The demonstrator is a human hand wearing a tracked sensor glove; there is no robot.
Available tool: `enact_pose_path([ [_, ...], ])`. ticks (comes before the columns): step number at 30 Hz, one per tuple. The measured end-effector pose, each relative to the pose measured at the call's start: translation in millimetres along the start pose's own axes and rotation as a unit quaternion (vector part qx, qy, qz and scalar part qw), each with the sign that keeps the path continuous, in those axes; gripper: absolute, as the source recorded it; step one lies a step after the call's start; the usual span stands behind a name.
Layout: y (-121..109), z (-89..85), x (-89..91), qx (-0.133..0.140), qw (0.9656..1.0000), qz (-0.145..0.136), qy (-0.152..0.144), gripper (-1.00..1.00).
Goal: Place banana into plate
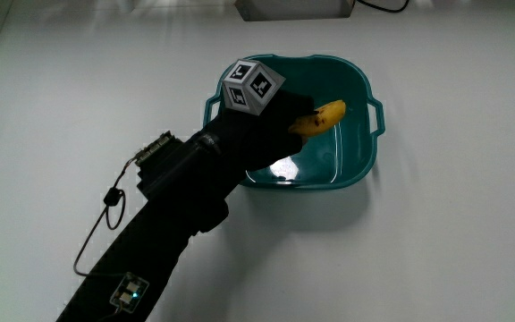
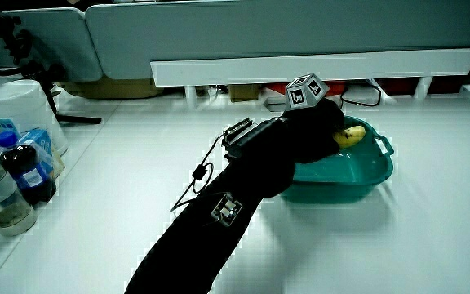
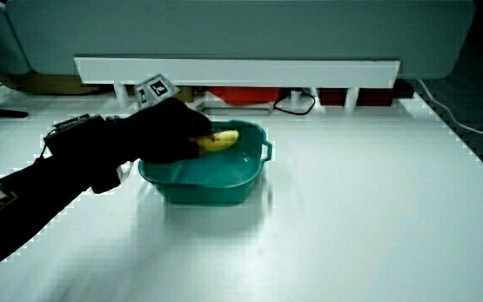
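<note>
No legible text anywhere; cube (image 1: 252, 87) on the hand (image 1: 271, 125) bears only black-and-white marker patterns, no letters or numbers

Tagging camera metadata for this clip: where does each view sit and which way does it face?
Main view: overhead, looking down on the table; hand and forearm over the teal basin, grip on the banana.
Side view: person's side, facing the low partition; hand, bottles at the table's edge.
Side view: same facing; hand, basin.
Shared: hand, banana, basin.
</note>
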Motion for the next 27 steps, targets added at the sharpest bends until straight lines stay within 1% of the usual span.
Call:
enact_pose_path([
  [1, 2, 1.0, -0.2, -0.001, 1.0000, 0.004, 0.002, 0.00],
  [2, 4, 1.0, -1.2, -0.002, 1.0000, 0.005, -0.003, 0.00],
  [3, 5, 1.6, -1.0, 0.002, 1.0000, 0.007, 0.000, 0.00],
  [4, 7, 0.6, -1.8, -0.001, 0.9999, 0.010, -0.005, 0.00],
  [5, 8, -1.1, -2.0, -0.001, 0.9999, 0.014, 0.001, 0.00],
  [6, 10, -4.7, -2.6, -0.004, 0.9999, 0.016, -0.001, 0.00],
  [8, 14, -12.1, -5.2, -0.010, 0.9997, 0.018, 0.009, 0.00],
  [11, 21, -26.6, -16.8, -0.030, 0.9989, 0.037, 0.001, 0.00],
  [12, 24, -31.4, -20.8, -0.031, 0.9989, 0.035, 0.007, 0.00],
  [13, 24, -33.7, -22.4, -0.038, 0.9982, 0.047, 0.010, 0.00],
  [14, 25, -37.8, -27.2, -0.040, 0.9981, 0.045, 0.010, 0.00],
  [16, 24, -41.7, -32.3, -0.044, 0.9973, 0.059, 0.004, 0.00],
  [18, 26, -46.2, -36.2, -0.047, 0.9968, 0.065, 0.000, 0.00],
  [20, 28, -49.4, -37.7, -0.054, 0.9962, 0.069, 0.008, 0.00],
  [21, 29, -52.8, -41.4, -0.055, 0.9961, 0.069, 0.004, 0.00],
  [22, 29, -54.5, -44.4, -0.059, 0.9955, 0.075, 0.002, 0.00],
  [23, 29, -56.0, -46.9, -0.057, 0.9956, 0.075, 0.002, 0.00],
  [24, 28, -56.9, -48.5, -0.059, 0.9951, 0.079, 0.007, 0.00],
  [26, 26, -58.1, -48.9, -0.060, 0.9947, 0.083, 0.006, 0.00],
  [27, 27, -60.2, -50.7, -0.066, 0.9943, 0.084, 0.003, 0.00],
])
